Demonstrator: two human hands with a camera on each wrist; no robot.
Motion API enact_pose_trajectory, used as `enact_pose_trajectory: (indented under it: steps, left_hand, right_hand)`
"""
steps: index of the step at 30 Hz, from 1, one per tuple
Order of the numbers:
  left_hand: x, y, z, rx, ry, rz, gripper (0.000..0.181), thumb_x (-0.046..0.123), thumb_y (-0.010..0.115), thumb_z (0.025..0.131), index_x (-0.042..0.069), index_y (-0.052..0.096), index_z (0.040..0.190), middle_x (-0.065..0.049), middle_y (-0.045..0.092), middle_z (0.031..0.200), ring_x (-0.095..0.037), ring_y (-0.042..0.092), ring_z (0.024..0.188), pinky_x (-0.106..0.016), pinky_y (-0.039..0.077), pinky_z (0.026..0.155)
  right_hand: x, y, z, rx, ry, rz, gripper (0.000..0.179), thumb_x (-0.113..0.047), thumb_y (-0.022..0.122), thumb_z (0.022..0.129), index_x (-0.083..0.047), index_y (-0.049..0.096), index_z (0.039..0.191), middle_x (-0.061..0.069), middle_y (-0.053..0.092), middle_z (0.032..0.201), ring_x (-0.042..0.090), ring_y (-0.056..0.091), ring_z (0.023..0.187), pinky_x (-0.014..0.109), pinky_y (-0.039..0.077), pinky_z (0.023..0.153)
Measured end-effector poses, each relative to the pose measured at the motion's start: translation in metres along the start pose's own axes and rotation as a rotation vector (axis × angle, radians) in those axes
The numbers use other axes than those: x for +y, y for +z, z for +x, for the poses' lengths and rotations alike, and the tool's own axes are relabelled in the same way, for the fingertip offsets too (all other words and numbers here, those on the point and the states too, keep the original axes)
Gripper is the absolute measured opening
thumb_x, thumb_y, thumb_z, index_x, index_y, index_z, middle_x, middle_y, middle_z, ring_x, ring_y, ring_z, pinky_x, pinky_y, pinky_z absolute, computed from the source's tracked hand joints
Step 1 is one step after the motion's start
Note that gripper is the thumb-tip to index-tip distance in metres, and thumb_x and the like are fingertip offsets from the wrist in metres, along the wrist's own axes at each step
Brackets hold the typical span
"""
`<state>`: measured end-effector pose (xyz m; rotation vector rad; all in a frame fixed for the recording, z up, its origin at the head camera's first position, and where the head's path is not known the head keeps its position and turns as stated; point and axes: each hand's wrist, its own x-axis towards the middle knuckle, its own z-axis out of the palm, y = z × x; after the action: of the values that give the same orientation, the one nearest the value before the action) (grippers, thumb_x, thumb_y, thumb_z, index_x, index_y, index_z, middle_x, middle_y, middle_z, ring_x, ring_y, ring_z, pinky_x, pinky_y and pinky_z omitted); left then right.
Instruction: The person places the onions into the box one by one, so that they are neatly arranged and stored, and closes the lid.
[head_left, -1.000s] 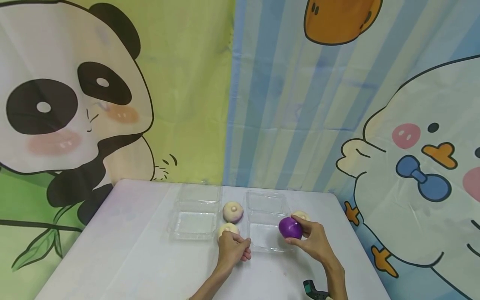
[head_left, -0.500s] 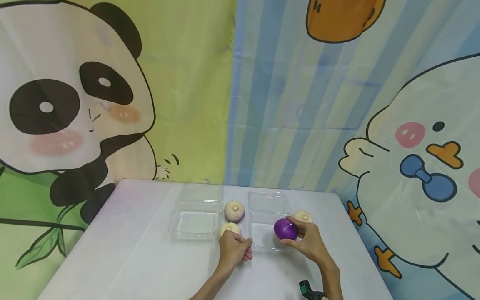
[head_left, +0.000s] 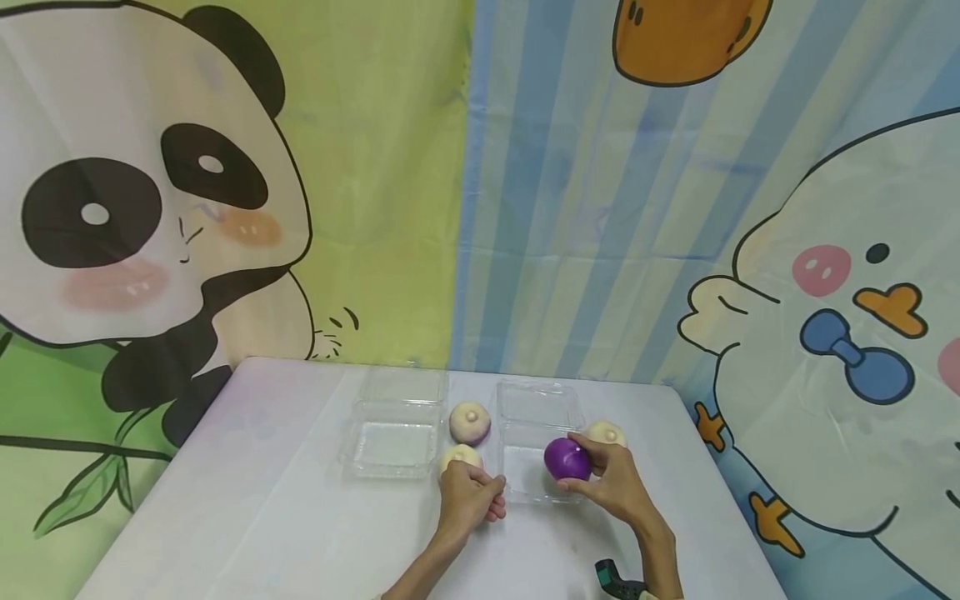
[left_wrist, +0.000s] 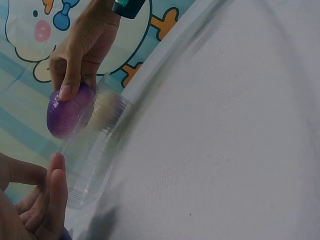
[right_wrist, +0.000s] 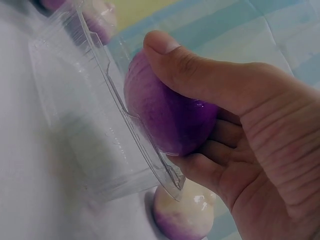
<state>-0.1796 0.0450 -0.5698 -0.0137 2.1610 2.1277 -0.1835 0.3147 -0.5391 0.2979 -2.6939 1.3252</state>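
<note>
In my right hand (head_left: pixel 611 483) is a glossy purple, turnip-like vegetable (head_left: pixel 567 459), gripped between thumb and fingers. It hangs over the front half of the right clear plastic clamshell box (head_left: pixel 521 479), near its right rim. The right wrist view shows a paler side of this vegetable (right_wrist: pixel 150 100) close to the box rim (right_wrist: pixel 125 112). My left hand (head_left: pixel 468 500) hovers left of that box with loosely curled fingers, nothing seen held. Just behind it is a cream-topped turnip-like vegetable (head_left: pixel 461 456), partly hidden by the hand; whether they touch I cannot tell.
A second clear clamshell box (head_left: pixel 393 450) lies open at the left. Between the boxes sits another cream-and-purple vegetable (head_left: pixel 470 422). One more (head_left: pixel 606 432) is right of the right box, partly behind my right hand. All stand on the white table (head_left: pixel 285 500).
My right hand has moved a little left with the purple vegetable, further over the right box. The left hand stays in place; the whole view shifts slightly.
</note>
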Motion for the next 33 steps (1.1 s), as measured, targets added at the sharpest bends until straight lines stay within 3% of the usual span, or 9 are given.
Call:
enact_pose_trajectory:
  steps: [15, 24, 33]
  left_hand:
    - [0.000, 0.000, 0.001, -0.015, 0.011, -0.009, 0.017, 0.001, 0.080, 0.091, -0.014, 0.076, 0.083, -0.014, 0.075, 0.061, -0.015, 0.072, 0.045, -0.030, 0.064, 0.045]
    - [-0.001, 0.000, 0.002, -0.010, 0.019, -0.003, 0.016, 0.001, 0.079, 0.090, -0.010, 0.076, 0.079, -0.014, 0.075, 0.061, -0.015, 0.072, 0.045, -0.030, 0.064, 0.045]
    - [-0.001, -0.001, 0.000, -0.011, 0.018, 0.003, 0.016, 0.002, 0.080, 0.091, -0.011, 0.076, 0.081, -0.015, 0.075, 0.062, -0.016, 0.072, 0.046, -0.030, 0.064, 0.045]
  right_hand:
    - [-0.003, 0.010, 0.005, -0.046, 0.039, 0.043, 0.087, -0.018, 0.104, 0.073, 0.002, 0.064, 0.148, 0.021, 0.071, 0.145, 0.041, 0.073, 0.131, 0.042, 0.065, 0.106]
    - [-0.004, 0.016, 0.006, -0.048, 0.062, 0.045, 0.086, -0.020, 0.106, 0.069, -0.001, 0.069, 0.144, 0.019, 0.073, 0.143, 0.038, 0.075, 0.128, 0.042, 0.066, 0.105]
    - [-0.004, 0.019, 0.008, -0.080, 0.026, 0.075, 0.087, -0.019, 0.106, 0.069, 0.004, 0.067, 0.143, 0.022, 0.072, 0.143, 0.040, 0.074, 0.129, 0.039, 0.066, 0.104]
